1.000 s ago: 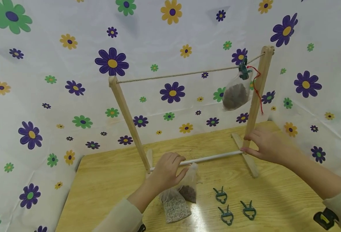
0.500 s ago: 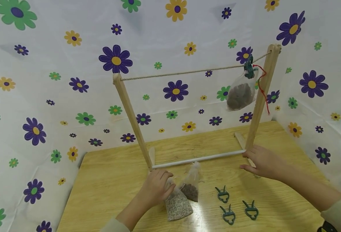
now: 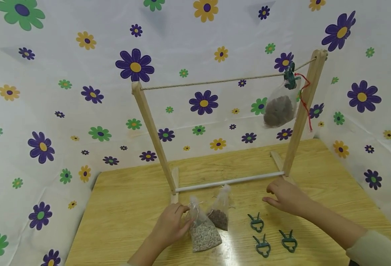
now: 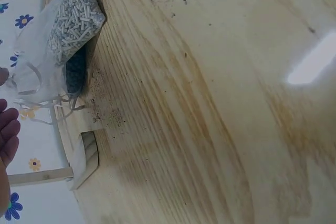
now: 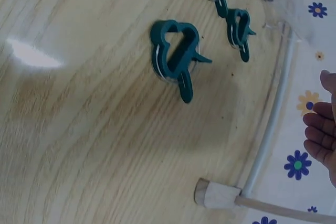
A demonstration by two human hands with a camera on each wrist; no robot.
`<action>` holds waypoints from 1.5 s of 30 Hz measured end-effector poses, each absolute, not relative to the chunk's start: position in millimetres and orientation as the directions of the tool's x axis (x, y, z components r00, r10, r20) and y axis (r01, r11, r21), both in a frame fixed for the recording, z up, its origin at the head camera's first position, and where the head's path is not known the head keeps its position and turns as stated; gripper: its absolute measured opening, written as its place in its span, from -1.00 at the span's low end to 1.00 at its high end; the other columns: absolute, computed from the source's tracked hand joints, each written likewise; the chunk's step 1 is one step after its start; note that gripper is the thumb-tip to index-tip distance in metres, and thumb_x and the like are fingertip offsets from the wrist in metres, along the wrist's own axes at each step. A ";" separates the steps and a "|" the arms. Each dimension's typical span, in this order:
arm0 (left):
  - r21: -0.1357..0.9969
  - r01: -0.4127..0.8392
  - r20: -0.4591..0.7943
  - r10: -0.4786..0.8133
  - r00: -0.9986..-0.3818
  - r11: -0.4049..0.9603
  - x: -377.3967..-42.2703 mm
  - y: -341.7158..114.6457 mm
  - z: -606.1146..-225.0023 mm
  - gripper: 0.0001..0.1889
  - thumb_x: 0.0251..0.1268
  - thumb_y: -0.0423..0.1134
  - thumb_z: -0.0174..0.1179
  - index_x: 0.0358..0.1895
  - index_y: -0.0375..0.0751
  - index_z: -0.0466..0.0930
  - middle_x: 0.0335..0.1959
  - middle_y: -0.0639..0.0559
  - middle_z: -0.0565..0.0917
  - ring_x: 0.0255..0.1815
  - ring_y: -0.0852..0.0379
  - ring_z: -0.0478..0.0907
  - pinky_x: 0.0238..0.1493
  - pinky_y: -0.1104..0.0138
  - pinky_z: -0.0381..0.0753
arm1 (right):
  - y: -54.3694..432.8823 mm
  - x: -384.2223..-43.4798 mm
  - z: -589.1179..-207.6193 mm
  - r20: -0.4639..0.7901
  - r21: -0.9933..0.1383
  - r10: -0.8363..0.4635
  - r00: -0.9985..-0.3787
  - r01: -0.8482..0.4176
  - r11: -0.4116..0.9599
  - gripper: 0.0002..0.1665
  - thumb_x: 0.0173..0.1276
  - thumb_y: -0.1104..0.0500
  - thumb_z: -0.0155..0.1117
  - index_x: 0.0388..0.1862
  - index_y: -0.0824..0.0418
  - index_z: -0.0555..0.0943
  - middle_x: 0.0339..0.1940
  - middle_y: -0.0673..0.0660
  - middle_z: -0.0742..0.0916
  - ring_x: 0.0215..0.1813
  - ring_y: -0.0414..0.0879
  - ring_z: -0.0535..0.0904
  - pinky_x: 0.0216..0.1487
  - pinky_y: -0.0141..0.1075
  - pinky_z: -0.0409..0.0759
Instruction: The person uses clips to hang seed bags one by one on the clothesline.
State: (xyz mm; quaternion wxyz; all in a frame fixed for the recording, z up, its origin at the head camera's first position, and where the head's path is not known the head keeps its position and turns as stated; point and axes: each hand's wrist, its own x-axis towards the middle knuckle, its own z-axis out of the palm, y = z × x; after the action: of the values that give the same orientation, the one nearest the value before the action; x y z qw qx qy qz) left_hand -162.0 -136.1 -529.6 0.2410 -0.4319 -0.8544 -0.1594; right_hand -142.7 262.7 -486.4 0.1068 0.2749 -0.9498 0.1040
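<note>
My left hand (image 3: pixel 170 225) is beside the neck of a sheer drawstring bag of pale pellets (image 3: pixel 206 236). In the left wrist view its fingers (image 4: pixel 9 129) and thumb are spread apart near the bag, with nothing between them; whether they touch it I cannot tell. Behind that bag leans a second sheer bag with dark contents (image 3: pixel 218 218). My right hand (image 3: pixel 285 197) hovers over the table in front of the frame's right foot, fingers relaxed and holding nothing. Several green plant clips (image 3: pixel 262 246) are involved: three lie between the hands on the table.
A wooden frame (image 3: pixel 155 136) stands at the back, with a white rod (image 3: pixel 228 181) low across it and a rope (image 3: pixel 212 82) strung on top. From the rope's right end hangs a bag of greyish-brown contents (image 3: pixel 279 111), held by green clips with a red string (image 3: pixel 304 99).
Both hands have come away from the frame's lower rod. The left moved down toward the pellet bag, while the right drew back left and toward me from the right post.
</note>
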 end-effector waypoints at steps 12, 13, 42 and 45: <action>0.160 0.781 0.487 0.640 -0.594 0.603 -161.0 -132.6 -543.3 -0.64 -0.07 -0.18 0.44 -0.21 -0.25 0.57 -0.34 0.03 0.60 -0.32 0.15 0.53 -0.27 0.33 0.55 | 238.9 -143.0 -504.1 0.102 -0.136 -0.489 -0.866 -0.500 0.855 -0.59 0.18 -0.08 0.34 -0.54 0.22 0.52 -0.62 0.01 0.54 -0.51 -0.09 0.44 -0.41 -0.26 0.46; 0.170 0.781 0.490 0.636 -0.596 0.601 -161.3 -131.3 -543.8 -0.65 -0.07 -0.19 0.44 -0.22 -0.25 0.57 -0.35 0.03 0.59 -0.33 0.16 0.53 -0.27 0.33 0.54 | 237.7 -143.2 -505.2 0.081 -0.141 -0.481 -0.873 -0.488 0.862 -0.58 0.19 -0.09 0.33 -0.55 0.22 0.51 -0.64 0.01 0.52 -0.52 -0.10 0.43 -0.40 -0.25 0.46; 0.250 0.828 0.488 0.673 -0.556 0.503 -146.0 -124.0 -550.8 -0.70 -0.14 -0.35 0.44 -0.34 -0.17 0.49 -0.40 0.12 0.55 -0.40 0.27 0.43 -0.36 0.48 0.45 | 191.8 -143.3 -513.8 -0.432 -0.186 -0.183 -0.883 -0.111 0.976 -0.34 0.13 -0.33 0.28 -0.80 0.09 0.29 -0.72 -0.01 0.36 -0.65 -0.18 0.20 -0.61 -0.32 0.16; 0.224 0.836 0.509 0.671 -0.539 0.502 -145.9 -123.2 -551.6 -0.70 -0.15 -0.34 0.45 -0.34 -0.18 0.51 -0.39 0.11 0.57 -0.40 0.25 0.45 -0.36 0.45 0.46 | 191.3 -143.8 -513.9 -0.444 -0.171 -0.173 -0.879 -0.106 0.980 -0.35 0.14 -0.33 0.26 -0.79 0.11 0.33 -0.71 0.01 0.39 -0.64 -0.17 0.22 -0.59 -0.31 0.18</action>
State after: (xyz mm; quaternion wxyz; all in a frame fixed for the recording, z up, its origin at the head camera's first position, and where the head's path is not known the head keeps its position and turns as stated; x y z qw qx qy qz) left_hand -145.9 -123.2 -551.6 0.1811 -0.4444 -0.8473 -0.2274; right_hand -143.8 191.3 -513.9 -0.2349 0.0722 -0.9667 0.0709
